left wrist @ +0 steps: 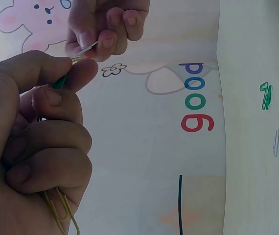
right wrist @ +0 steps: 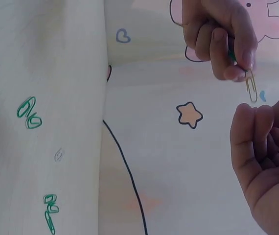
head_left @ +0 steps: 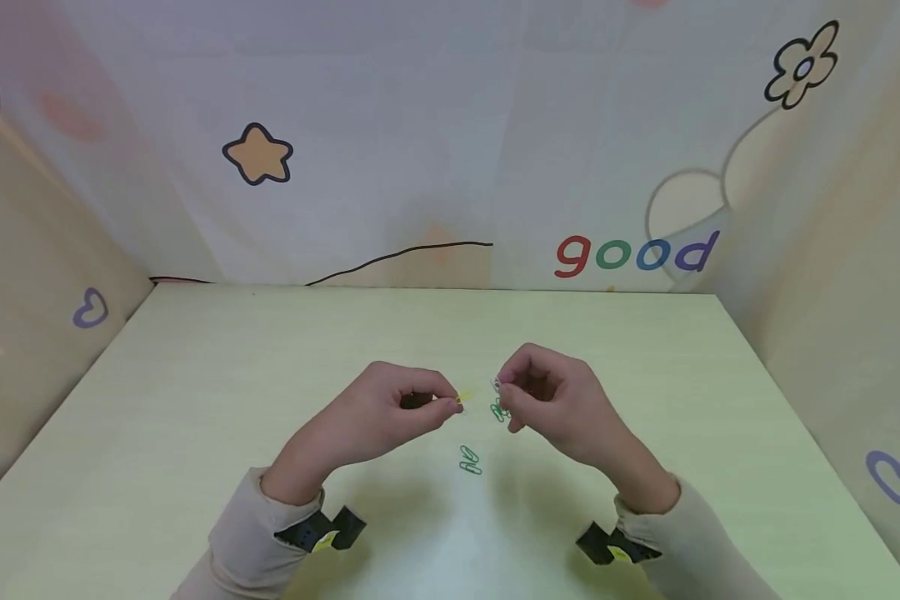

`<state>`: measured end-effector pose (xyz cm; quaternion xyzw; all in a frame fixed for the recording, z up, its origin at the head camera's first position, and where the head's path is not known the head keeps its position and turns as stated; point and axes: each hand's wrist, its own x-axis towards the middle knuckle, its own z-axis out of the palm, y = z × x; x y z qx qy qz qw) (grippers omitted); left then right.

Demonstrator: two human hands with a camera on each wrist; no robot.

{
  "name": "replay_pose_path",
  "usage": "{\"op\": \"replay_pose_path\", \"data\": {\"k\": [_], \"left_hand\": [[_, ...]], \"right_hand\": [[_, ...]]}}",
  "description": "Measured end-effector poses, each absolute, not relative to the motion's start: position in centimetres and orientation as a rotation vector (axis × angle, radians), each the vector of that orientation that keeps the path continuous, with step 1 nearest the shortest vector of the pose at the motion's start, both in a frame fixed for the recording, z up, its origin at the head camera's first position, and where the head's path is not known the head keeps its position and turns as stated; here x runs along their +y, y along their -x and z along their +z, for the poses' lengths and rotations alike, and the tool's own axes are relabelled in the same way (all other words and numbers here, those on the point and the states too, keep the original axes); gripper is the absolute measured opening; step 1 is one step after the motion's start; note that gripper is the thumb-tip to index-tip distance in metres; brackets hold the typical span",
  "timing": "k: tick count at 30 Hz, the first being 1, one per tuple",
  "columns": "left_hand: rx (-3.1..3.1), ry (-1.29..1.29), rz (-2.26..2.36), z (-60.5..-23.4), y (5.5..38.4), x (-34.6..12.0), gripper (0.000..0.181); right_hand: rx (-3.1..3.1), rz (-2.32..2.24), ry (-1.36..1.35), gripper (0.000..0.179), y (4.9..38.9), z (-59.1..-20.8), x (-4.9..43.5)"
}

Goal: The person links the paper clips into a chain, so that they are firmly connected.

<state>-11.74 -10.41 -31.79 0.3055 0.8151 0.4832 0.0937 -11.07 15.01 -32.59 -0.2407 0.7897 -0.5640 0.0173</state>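
the fingers of the left hand pinch a yellow paper clip, its loop pointing toward the right hand, with a green piece partly hidden in the same grip (whether the two are linked, i can't tell). a second yellow clip sticks out below the curled left fingers. the right fingers pinch a silver clip, near the yellow loop. on the counter below lie green clips and a loose silver clip.

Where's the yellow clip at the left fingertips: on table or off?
Off: right wrist view shows the left hand pinching the yellow clip away from the table.
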Motion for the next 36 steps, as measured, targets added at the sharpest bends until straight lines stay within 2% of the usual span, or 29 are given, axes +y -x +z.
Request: {"op": "replay_pose_path", "data": {"k": [12,22,36], "left_hand": [[2.416,-0.99,1.425,-31.5,11.0,-10.0,0.013],[2.248,-1.016,1.636,-32.0,11.5,-9.7,0.013],[1.924,-0.975,2.02,-33.0,11.6,-9.0,0.021]], "right_hand": [[2.505,-1.721,0.909,0.011,10.0,-32.2,13.9],[2.587,-1.665,1.02,0.013,9.6,-32.1,14.0],[2.454,-1.855,1.012,0.013,9.5,-32.0,13.9]]}}
